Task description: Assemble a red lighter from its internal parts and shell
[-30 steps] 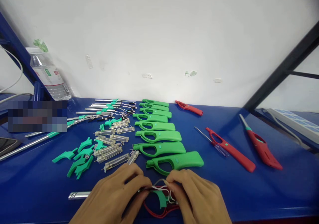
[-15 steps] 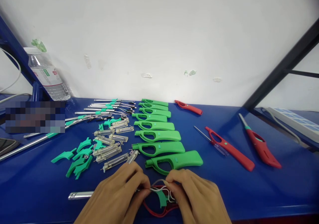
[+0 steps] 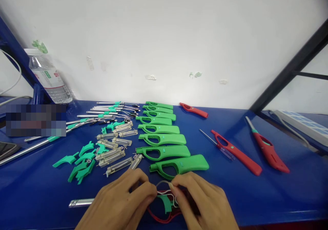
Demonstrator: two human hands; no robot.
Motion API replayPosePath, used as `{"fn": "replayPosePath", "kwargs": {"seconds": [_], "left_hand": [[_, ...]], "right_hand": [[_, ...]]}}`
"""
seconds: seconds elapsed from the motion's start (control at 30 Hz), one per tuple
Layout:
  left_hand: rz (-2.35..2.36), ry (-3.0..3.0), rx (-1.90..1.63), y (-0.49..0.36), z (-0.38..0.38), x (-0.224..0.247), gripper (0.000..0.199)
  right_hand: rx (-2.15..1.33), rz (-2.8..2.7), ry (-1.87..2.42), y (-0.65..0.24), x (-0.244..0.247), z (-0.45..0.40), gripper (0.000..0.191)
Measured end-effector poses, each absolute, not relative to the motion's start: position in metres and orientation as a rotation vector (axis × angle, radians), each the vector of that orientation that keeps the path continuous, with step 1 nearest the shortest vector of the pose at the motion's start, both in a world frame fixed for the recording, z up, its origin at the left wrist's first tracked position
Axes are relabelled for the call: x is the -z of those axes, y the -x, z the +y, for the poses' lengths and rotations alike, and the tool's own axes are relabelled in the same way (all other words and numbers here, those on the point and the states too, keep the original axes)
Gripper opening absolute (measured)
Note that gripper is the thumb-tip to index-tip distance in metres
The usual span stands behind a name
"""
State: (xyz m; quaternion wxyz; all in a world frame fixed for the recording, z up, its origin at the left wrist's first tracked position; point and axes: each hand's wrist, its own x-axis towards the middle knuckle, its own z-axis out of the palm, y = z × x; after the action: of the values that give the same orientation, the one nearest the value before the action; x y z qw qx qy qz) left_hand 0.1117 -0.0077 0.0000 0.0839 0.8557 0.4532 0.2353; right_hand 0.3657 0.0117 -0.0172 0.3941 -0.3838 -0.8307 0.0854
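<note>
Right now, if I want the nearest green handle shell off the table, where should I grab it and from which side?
Probably take the nearest green handle shell by its solid wide end, on the right, coming from above and the right. That end is broad and bare; the left end narrows into an open trigger loop, close to the hands.

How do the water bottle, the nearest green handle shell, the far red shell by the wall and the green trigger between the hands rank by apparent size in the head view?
1. water bottle
2. nearest green handle shell, close to the bottle in extent, so unsure
3. far red shell, farther off, so it may only look smaller
4. green trigger, partly hidden between left hand and right hand
</note>
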Motion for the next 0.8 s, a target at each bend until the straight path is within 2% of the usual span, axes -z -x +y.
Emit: {"fn": "replayPosePath", "kwargs": {"seconds": [0.27,0.8], "left_hand": [[1.356,-2.529,-0.805,-0.1133,-0.0074,-0.0003,0.024],[1.305,-2.623,-0.79,-0.114,-0.0093,-0.0036,0.028]], "right_hand": [[-0.268,-2.101,0.939,-0.3672,0.0151,0.0096,0.014],[-0.257,-2.076,0.911,-0.3685,0.0153,0.0088,0.013]]}}
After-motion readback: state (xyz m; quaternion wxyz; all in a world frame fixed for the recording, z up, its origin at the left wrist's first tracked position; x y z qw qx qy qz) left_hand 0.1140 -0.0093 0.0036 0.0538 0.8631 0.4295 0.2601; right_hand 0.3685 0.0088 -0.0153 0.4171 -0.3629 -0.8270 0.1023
